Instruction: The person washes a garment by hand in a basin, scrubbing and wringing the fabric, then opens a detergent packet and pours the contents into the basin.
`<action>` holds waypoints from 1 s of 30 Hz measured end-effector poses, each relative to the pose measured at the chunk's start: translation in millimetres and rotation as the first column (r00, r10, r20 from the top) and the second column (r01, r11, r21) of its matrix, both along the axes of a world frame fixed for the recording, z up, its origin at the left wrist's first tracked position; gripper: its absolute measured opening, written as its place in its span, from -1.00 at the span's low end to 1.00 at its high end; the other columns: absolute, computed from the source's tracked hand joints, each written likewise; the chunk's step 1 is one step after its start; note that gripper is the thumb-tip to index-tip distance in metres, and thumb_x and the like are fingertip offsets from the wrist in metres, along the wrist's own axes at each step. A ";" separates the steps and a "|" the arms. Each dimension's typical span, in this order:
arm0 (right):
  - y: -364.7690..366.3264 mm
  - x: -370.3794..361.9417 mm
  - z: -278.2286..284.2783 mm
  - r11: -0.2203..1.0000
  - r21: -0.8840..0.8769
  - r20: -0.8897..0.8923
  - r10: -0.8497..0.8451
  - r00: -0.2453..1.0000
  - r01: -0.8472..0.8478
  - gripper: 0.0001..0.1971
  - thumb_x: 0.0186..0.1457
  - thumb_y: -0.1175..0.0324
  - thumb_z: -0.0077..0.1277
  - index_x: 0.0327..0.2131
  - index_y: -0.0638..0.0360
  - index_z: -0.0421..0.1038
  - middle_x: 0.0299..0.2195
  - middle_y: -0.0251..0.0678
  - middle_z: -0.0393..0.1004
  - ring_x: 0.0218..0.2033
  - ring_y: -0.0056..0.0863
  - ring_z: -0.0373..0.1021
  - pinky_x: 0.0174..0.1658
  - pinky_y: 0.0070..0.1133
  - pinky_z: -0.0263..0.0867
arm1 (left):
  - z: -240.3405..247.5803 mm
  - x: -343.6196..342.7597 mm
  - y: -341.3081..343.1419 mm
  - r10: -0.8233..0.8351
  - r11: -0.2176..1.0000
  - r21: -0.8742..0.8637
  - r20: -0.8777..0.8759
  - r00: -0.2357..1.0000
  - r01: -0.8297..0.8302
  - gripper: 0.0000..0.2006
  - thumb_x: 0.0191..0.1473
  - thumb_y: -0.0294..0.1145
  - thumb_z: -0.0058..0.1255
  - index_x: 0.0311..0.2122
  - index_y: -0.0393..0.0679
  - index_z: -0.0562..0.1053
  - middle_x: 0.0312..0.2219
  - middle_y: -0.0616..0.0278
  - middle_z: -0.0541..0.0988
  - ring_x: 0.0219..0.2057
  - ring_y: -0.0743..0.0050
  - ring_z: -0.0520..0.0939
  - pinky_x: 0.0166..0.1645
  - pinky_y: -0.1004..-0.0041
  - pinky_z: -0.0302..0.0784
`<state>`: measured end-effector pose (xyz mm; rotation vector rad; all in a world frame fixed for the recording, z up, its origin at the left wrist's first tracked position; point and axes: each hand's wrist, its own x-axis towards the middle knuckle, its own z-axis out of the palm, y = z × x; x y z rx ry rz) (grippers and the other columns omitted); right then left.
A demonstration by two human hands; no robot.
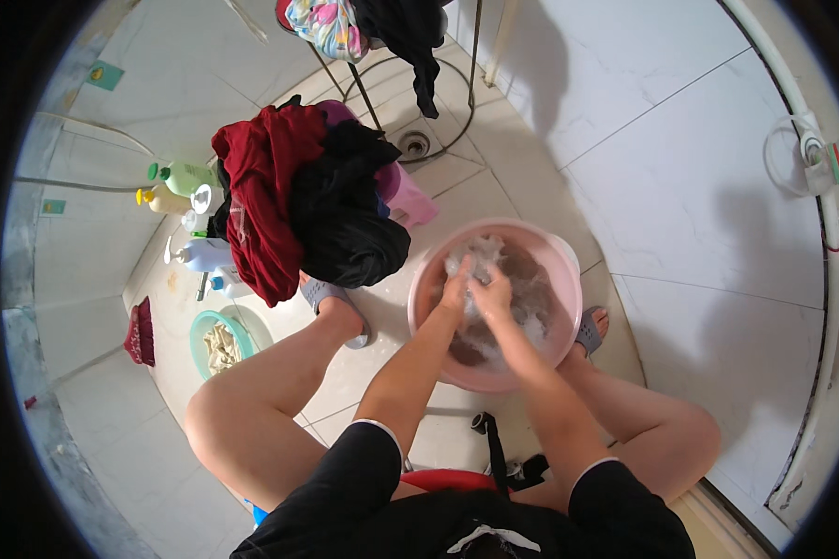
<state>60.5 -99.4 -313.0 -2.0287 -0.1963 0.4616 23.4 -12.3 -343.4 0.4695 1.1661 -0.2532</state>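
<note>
A pink basin (573, 279) of cloudy, sudsy water stands on the floor between my feet. Both my hands are close together over its far left part, among white foam (483, 250). My left hand (456, 282) has its fingers bent inward, partly covered by suds. Right beside it, my right hand (492, 293) is curled toward the left one. Something pale and foamy is between them, and I cannot tell whether a cloth is in it. What lies under the water is hidden.
Dark red (266, 186) and black clothes (350, 224) are heaped over a purple-pink tub (408, 197) at the far left. Several bottles (185, 177) stand beside it. A green basin (200, 345) holds pale cloth. Beyond are a floor drain (414, 144) and a metal stand (476, 56) with clothes.
</note>
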 end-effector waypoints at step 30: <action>-63.7 56.8 77.1 0.983 -0.169 -0.398 -0.005 0.917 -0.068 -0.45 -0.29 0.39 0.25 -0.11 0.30 0.38 -0.22 -0.10 0.46 -0.20 -0.33 0.42 -0.17 -0.51 0.33 | 51.2 -47.7 0.7 -0.510 -0.034 0.728 -0.602 0.615 0.684 -0.63 -0.11 -0.46 -0.06 -0.11 -0.30 0.42 -0.35 -0.17 0.55 -0.27 -0.11 0.57 -0.14 0.17 0.47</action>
